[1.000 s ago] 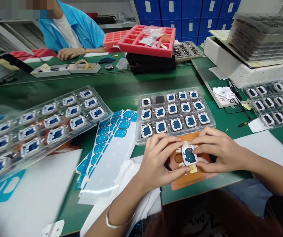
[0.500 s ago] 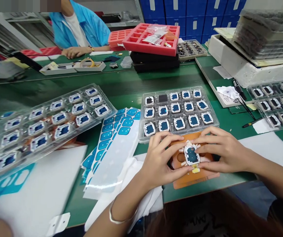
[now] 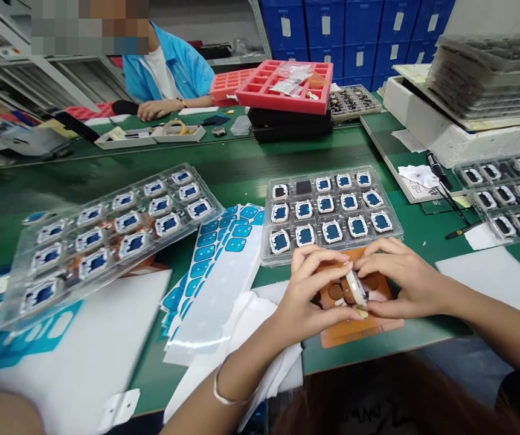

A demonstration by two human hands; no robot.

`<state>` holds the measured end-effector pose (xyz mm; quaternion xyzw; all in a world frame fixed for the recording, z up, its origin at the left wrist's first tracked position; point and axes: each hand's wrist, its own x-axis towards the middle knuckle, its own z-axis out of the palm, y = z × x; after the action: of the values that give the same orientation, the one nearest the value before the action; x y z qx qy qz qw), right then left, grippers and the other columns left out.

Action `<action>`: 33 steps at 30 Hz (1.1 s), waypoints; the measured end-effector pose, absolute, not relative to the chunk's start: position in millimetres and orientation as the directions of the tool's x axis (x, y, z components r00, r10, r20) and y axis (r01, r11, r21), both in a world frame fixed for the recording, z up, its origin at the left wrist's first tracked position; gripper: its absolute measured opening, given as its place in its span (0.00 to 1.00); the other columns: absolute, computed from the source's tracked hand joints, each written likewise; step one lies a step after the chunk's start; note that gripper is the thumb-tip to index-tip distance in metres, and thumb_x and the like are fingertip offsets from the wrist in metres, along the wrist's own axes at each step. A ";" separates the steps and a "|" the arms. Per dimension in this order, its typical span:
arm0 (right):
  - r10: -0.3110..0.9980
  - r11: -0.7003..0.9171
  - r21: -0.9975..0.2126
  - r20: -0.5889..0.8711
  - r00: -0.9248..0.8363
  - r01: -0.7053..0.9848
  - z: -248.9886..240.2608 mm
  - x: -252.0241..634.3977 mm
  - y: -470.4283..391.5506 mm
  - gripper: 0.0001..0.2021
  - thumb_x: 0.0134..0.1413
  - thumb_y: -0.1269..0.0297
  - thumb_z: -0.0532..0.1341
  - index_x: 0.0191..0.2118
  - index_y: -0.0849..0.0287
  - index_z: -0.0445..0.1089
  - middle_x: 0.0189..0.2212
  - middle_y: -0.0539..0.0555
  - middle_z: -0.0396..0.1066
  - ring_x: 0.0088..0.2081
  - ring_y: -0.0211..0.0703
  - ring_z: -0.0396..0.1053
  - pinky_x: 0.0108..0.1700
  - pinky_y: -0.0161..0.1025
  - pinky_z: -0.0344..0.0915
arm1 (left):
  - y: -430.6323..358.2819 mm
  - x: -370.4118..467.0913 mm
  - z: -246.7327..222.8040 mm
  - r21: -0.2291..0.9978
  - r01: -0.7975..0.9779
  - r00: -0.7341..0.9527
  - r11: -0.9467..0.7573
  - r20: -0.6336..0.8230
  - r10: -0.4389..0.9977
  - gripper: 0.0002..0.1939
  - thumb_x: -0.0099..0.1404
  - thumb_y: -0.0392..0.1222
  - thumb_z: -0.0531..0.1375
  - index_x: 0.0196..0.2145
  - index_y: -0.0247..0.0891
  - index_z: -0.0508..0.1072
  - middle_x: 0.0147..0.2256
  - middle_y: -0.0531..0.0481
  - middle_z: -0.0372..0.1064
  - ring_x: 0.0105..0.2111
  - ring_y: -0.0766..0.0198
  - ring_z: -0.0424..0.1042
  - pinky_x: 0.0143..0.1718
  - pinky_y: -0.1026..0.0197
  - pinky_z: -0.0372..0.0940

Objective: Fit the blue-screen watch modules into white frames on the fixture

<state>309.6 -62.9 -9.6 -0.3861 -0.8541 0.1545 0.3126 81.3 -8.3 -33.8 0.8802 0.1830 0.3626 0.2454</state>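
Note:
A white-rimmed watch case (image 3: 355, 287) is turned up on its edge, its side toward me. My left hand (image 3: 316, 287) grips it from the left, with the thumb low and the fingertips at the top. From the right, my right hand (image 3: 398, 281) closes its fingers and thumb on the same case. Under both hands lies an orange fixture plate (image 3: 339, 335) with round recesses. A bit of yellow material (image 3: 363, 313) shows by the thumbs. The case's blue-covered face is mostly hidden.
A clear tray of blue-covered cases (image 3: 332, 208) sits just behind my hands; another tray (image 3: 105, 238) lies tilted at left. Blue film sheets (image 3: 214, 272) and a white cloth (image 3: 237, 332) are beside my left forearm. Across the bench sits a person (image 3: 169, 66) in blue.
The watch case has been tipped from lying face up to standing on its edge, held by both hands. The view has shifted slightly.

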 end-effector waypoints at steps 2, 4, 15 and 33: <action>0.784 0.615 -0.625 0.426 -0.451 0.481 -13.2 307.6 -62.8 0.16 0.55 0.59 0.68 0.44 0.58 0.65 0.39 0.55 0.70 0.42 0.46 0.67 0.43 0.44 0.65 | -9.8 82.0 -34.4 0.553 0.109 0.693 -0.826 0.553 0.462 0.35 0.58 0.61 0.64 0.59 0.47 0.66 0.53 0.42 0.65 0.53 0.52 0.58 0.57 0.46 0.54; 0.799 0.570 -0.759 0.425 -0.425 0.314 -17.0 305.7 -62.6 0.22 0.54 0.55 0.69 0.47 0.57 0.62 0.43 0.55 0.68 0.44 0.44 0.68 0.43 0.41 0.67 | -11.0 82.1 -33.9 0.550 0.087 0.701 -0.830 0.559 0.443 0.36 0.59 0.60 0.63 0.62 0.49 0.63 0.54 0.42 0.63 0.54 0.52 0.56 0.57 0.47 0.54; 0.727 0.426 -0.900 0.402 -0.556 -0.094 -20.5 300.5 -63.8 0.23 0.58 0.68 0.68 0.54 0.52 0.58 0.49 0.53 0.64 0.53 0.36 0.69 0.53 0.33 0.67 | -11.4 80.9 -30.4 0.622 -0.057 0.663 -0.781 0.608 0.436 0.28 0.63 0.54 0.62 0.60 0.53 0.65 0.47 0.46 0.68 0.48 0.56 0.59 0.52 0.52 0.57; 0.750 0.530 -0.817 0.577 -0.323 -0.227 -26.0 314.1 -56.2 0.23 0.54 0.56 0.69 0.52 0.54 0.63 0.44 0.57 0.71 0.46 0.48 0.71 0.48 0.45 0.70 | -10.4 83.8 -43.4 0.470 0.100 0.739 -0.877 0.555 0.382 0.45 0.66 0.66 0.53 0.70 0.43 0.41 0.58 0.39 0.64 0.55 0.50 0.56 0.55 0.49 0.51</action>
<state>314.1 -56.2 -26.0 -0.1918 -0.6810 0.4449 0.5491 83.8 -10.4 -43.4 0.9086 0.1327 0.3362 0.2094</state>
